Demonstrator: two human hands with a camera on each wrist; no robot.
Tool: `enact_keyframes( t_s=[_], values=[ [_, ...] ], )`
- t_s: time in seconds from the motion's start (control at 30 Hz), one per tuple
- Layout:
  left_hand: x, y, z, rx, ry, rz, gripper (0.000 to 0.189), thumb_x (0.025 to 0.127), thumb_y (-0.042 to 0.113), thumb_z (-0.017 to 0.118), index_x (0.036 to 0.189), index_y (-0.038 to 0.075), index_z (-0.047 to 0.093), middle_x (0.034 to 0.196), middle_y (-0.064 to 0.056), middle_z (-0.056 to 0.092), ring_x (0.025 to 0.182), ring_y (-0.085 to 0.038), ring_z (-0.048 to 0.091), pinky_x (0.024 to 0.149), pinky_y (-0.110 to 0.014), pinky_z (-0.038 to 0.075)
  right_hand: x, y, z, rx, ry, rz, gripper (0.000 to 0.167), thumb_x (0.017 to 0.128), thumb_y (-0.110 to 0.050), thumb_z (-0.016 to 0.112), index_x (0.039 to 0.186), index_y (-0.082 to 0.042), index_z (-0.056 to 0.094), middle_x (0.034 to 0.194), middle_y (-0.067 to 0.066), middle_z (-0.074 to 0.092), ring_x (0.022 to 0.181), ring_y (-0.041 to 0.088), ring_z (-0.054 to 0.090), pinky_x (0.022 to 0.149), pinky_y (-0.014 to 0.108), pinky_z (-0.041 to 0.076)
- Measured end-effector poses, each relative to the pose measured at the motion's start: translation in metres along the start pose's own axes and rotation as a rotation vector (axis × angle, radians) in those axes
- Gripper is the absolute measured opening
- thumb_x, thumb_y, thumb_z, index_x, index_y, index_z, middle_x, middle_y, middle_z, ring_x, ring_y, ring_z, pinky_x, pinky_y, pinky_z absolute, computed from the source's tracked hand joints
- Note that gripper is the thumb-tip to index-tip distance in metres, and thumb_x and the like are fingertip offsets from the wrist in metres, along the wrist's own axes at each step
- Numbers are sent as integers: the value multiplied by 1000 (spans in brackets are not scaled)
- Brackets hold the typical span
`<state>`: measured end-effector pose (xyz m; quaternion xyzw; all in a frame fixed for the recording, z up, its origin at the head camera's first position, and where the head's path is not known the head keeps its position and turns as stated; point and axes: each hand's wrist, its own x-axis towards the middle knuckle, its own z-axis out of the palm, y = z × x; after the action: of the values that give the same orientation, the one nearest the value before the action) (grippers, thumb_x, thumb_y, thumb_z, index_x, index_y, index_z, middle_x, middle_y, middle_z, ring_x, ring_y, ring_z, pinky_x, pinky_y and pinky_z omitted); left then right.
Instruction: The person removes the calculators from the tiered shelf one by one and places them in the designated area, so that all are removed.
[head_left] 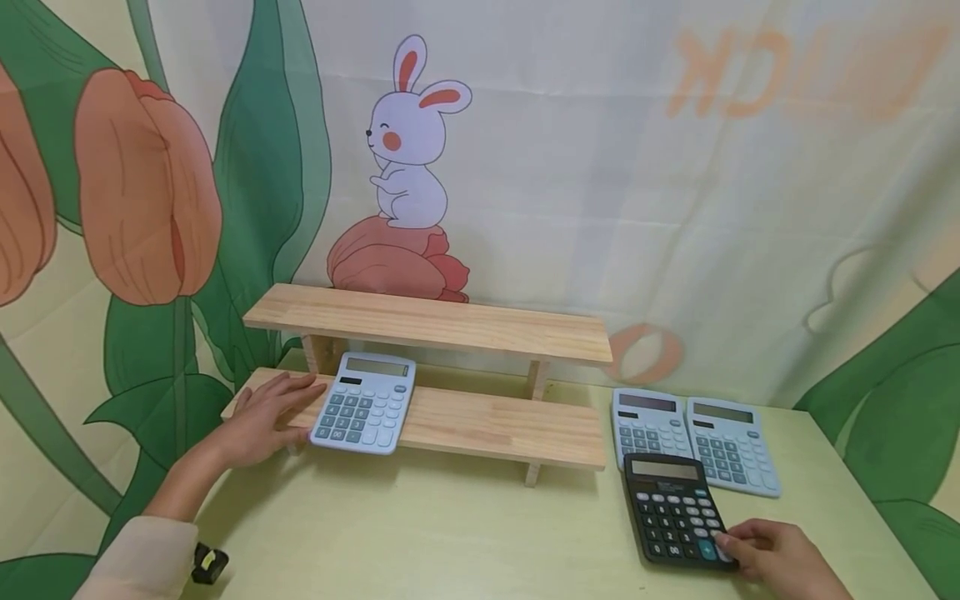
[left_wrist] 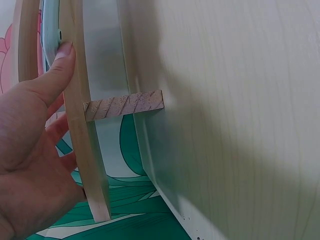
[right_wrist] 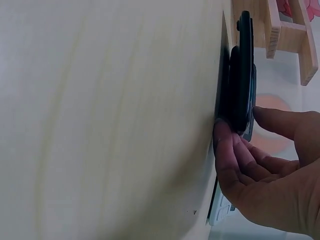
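A light blue calculator [head_left: 363,404] lies on the lower board of a wooden two-tier shelf [head_left: 480,425], its bottom edge reaching past the board's front. My left hand [head_left: 262,417] is at its left side, fingers spread over the board. In the left wrist view the thumb [left_wrist: 62,57] rests at the calculator's lower edge. My right hand [head_left: 783,557] pinches a black calculator [head_left: 671,517] by its lower right corner, thumb on top and fingers beneath. That calculator overlaps the lower parts of two light blue calculators, a left one [head_left: 648,425] and a right one [head_left: 731,450].
The shelf's upper board [head_left: 427,321] hangs over the back of the lower one. Behind the pale table [head_left: 420,533] hangs a printed curtain [head_left: 555,167] with tulips and a rabbit. A small black object [head_left: 210,563] with a yellow mark is beside the left sleeve.
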<state>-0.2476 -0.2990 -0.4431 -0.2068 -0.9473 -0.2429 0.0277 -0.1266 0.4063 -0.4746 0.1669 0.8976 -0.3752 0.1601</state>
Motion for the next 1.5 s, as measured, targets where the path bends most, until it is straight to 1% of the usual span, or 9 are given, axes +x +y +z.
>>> enact_keyframes(
  t_s=[0.17,0.47,0.7,0.87,1.03,1.1,1.23,1.37,1.5],
  values=[
    [-1,-4,5,-3,42,25,70,94,29,80,155,8,54,164,-25,40,150,-59,21,108,-88,2,-1,-3,2,-45,5,-7,58,100,-41,74,119,13,65,93,5,71,82,21,63,78,38,54],
    [-1,5,-2,11,-6,-7,70,96,30,79,157,8,52,166,-24,37,152,-57,19,110,-87,2,-4,-7,2,-51,-23,13,63,102,-43,71,123,16,62,97,7,69,87,22,62,85,40,54],
    [0,1,-1,14,-10,-14,70,96,25,79,158,8,51,167,-24,36,153,-57,18,110,-87,1,-5,-9,1,-79,-12,2,66,100,-46,72,123,15,64,98,7,69,88,22,61,86,40,55],
    [0,1,0,17,-2,-4,70,96,28,79,157,9,51,166,-23,37,152,-57,20,110,-87,2,-3,-7,-1,-108,-17,-6,66,100,-49,72,121,14,66,98,6,70,88,23,62,86,42,56],
    [0,2,1,20,1,-1,70,97,30,78,157,10,52,166,-22,38,152,-57,20,110,-87,3,-2,-8,-9,-119,-43,-11,64,103,-47,68,124,13,65,102,9,71,92,24,62,88,44,56],
    [0,2,2,22,1,0,69,96,29,79,157,9,52,166,-23,38,152,-57,21,110,-87,3,-4,-11,-14,-135,-31,-38,65,104,-50,66,125,12,65,105,11,72,94,26,62,90,46,56],
    [0,1,2,24,-8,2,70,97,28,78,157,8,51,166,-23,37,152,-57,20,110,-87,3,-14,-32,-19,-156,29,-154,64,105,-52,63,126,8,68,111,12,74,99,27,68,90,51,57],
    [0,2,0,25,-21,-5,70,97,28,78,158,8,50,167,-23,36,153,-57,19,110,-87,2,-26,-63,-11,-83,34,-252,59,105,-50,63,131,3,69,119,10,73,106,27,70,91,46,59],
    [0,2,-1,29,-27,-9,70,98,29,77,159,9,49,167,-23,35,153,-57,18,110,-86,2,-34,-96,10,25,0,-341,53,103,-46,68,131,-1,70,121,8,74,105,23,72,92,39,60]
  ],
)
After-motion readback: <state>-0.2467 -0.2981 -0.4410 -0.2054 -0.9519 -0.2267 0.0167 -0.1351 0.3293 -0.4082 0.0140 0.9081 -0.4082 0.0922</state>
